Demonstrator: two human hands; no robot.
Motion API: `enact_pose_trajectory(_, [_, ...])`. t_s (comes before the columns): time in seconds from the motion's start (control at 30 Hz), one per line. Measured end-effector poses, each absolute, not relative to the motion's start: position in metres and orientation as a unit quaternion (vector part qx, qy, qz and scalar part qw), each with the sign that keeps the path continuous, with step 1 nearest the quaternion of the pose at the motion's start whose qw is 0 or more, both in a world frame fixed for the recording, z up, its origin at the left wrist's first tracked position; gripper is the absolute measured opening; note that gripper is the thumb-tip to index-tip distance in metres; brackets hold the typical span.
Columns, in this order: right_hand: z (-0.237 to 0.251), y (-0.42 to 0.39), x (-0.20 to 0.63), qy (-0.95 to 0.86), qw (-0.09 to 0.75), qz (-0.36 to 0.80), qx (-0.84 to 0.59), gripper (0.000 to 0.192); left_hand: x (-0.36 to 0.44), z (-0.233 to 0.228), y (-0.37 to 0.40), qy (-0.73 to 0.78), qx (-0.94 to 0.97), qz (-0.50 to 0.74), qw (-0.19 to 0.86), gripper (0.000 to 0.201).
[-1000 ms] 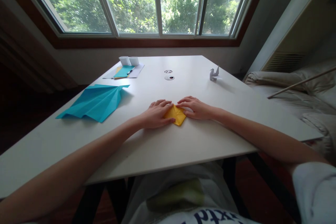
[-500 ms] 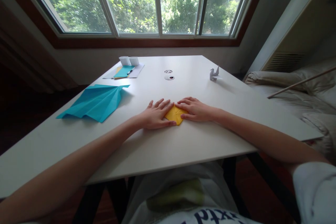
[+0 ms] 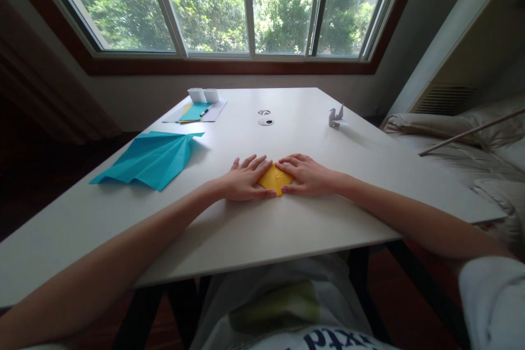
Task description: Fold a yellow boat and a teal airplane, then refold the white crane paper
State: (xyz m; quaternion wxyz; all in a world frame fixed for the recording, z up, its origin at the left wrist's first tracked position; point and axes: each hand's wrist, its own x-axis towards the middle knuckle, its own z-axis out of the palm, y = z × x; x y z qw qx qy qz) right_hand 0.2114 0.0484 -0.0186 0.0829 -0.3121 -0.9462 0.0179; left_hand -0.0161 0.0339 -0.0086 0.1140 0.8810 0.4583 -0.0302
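Note:
A small folded piece of yellow paper point(image 3: 275, 177) lies flat on the white table between my hands, creases showing on its upper face. My left hand point(image 3: 247, 179) rests on its left side, palm down with the fingers spread, thumb along the near edge. On the right side, my right hand point(image 3: 307, 175) touches the paper with its fingertips at the far edge and its thumb at the near corner, fingers apart. Both hands partly cover the paper's side corners.
A creased teal sheet point(image 3: 151, 158) spreads at the left. Behind it are stacked papers point(image 3: 215, 111) with a pen point(image 3: 205, 112) and two white folded pieces point(image 3: 204, 95). A grey paper crane point(image 3: 336, 116) stands at the right, and round discs point(image 3: 266, 121) sit mid-table.
My right thumb has slid off the paper's upper face toward its near corner, baring more of the yellow surface. The left hand stays nearly where it was.

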Motion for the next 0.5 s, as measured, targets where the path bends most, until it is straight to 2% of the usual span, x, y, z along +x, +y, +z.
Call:
enact_pose_trajectory(0.1, [-0.017,0.05,0.215,-0.946,0.076,0.016,-0.315,0.074,-0.023,-0.005,0.036,0.412,0.906,0.023,0.097,0.086])
enact_pose_trajectory(0.17, [-0.017,0.052,0.218,-0.945,0.072,0.019,-0.32,0.073,-0.027,-0.004,0.037,0.362,0.924,0.078,0.095,0.067])
enact_pose_trajectory(0.23, [-0.018,0.055,0.22,-0.943,0.07,0.026,-0.326,0.064,-0.028,-0.004,0.038,0.317,0.935,0.125,0.101,0.044])
enact_pose_trajectory(0.3, [-0.021,0.058,0.221,-0.94,0.079,0.03,-0.33,0.053,-0.026,-0.005,0.038,0.288,0.94,0.149,0.107,0.03])
enact_pose_trajectory(0.5, [-0.028,0.061,0.22,-0.936,0.129,0.023,-0.328,0.045,-0.015,-0.006,0.029,0.265,0.953,0.127,0.069,0.034])
